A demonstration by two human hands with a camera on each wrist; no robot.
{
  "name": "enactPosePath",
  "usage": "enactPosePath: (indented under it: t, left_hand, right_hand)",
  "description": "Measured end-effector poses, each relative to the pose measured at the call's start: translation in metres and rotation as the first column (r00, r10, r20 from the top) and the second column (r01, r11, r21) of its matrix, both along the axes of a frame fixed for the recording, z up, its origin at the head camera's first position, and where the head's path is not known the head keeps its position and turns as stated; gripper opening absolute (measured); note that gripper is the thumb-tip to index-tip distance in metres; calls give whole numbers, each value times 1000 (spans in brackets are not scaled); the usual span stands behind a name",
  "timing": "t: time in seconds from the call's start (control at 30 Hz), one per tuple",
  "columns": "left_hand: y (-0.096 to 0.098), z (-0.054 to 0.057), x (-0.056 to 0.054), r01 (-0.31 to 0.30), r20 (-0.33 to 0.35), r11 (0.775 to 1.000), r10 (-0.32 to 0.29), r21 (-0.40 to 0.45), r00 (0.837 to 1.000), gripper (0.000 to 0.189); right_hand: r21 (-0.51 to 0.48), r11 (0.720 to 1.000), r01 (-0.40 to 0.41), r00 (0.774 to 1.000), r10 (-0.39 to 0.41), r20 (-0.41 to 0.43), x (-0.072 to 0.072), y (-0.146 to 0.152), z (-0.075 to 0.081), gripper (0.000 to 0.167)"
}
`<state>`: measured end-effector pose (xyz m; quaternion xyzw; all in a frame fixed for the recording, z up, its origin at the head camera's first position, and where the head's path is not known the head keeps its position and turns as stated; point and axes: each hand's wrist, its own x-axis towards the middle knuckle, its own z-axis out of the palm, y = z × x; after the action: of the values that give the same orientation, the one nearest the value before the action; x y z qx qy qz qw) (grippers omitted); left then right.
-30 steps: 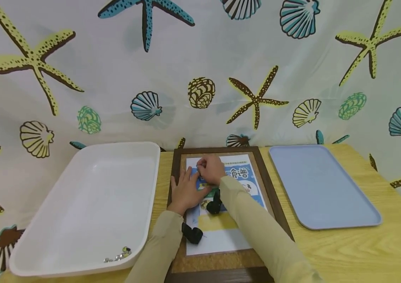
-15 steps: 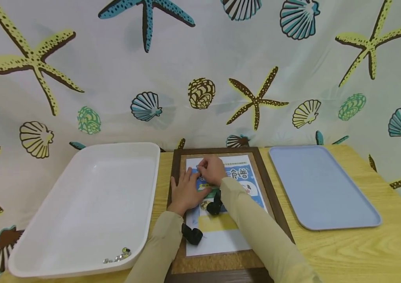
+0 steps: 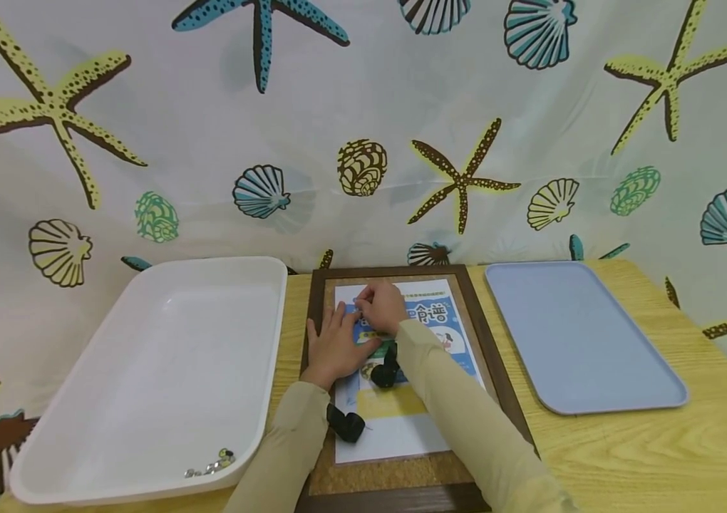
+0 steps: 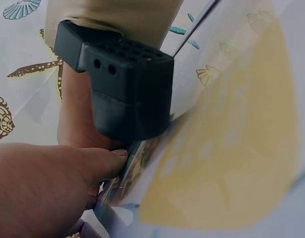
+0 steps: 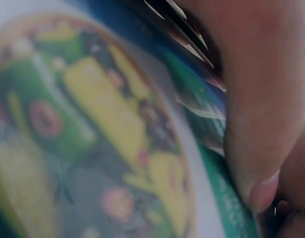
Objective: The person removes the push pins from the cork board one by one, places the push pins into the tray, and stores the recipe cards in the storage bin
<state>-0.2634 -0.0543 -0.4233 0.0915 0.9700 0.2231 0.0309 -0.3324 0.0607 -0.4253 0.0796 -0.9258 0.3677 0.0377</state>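
A printed poster sheet (image 3: pixel 395 427) lies on a cork board (image 3: pixel 376 481) with a dark wooden frame. My left hand (image 3: pixel 334 345) rests on the sheet's left side, fingers spread, its fingertips next to the right hand. The right hand (image 3: pixel 383 308) has its fingers curled at the sheet's upper left, pinching a small pin-like thing mostly hidden by the fingers. In the left wrist view the left thumb (image 4: pixel 105 163) touches the sheet. The right wrist view shows a right-hand finger (image 5: pixel 261 124) bent down beside the printed food picture (image 5: pixel 92 129).
A deep white tray (image 3: pixel 165 370) stands at the left, with several small shiny and yellow pieces (image 3: pixel 212 464) in its near right corner. A flat blue tray (image 3: pixel 584 335) lies at the right on the wooden table (image 3: pixel 691 456). A patterned curtain (image 3: pixel 312 128) hangs behind.
The head view has shifted slightly. Both hands keep nearly the same place on the sheet, and the right fingers stay pinched at its upper left.
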Motion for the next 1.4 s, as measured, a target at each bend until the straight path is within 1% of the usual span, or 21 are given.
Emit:
enactPosePath:
  t: [0.13,0.37,0.6,0.77,0.97,1.23,1.4]
  left_hand:
    - [-1,1,2,3,6,1000,-3,-1,1000,69]
    - [-1,1,2,6,16,1000,-6,-4,1000,71]
    - [-3,1,0,19,-4,1000,-19,-7,1000,68]
    - [-4,2,0,19,3,1000,-19,-10,1000,70]
    - [-4,4,-1,22,10,1000,-22,-19,1000,71]
    - [-6,2,1,30,23,999,-30,-21,999,71]
    - [-6,1,1,36,13,999,-36,-15,999,70]
  right_hand:
    - [0,1000,-1,1000,1,13,0,-1,-2,12]
    - [19,1000,4,1000,-4,21,-1,0,-3,13]
    - [37,999,6,1000,-6,5,-7,0,-7,14]
    - [52,999,5,1000,-6,11,-8,-1,-7,15]
    - [86,996,11,1000,-11,-2,-7,-1,-4,17]
    - [125,992,2,1000,-2,1,-4,-1,-4,17]
    - [146,989,1,1000,-1,0,-4,-1,-4,19]
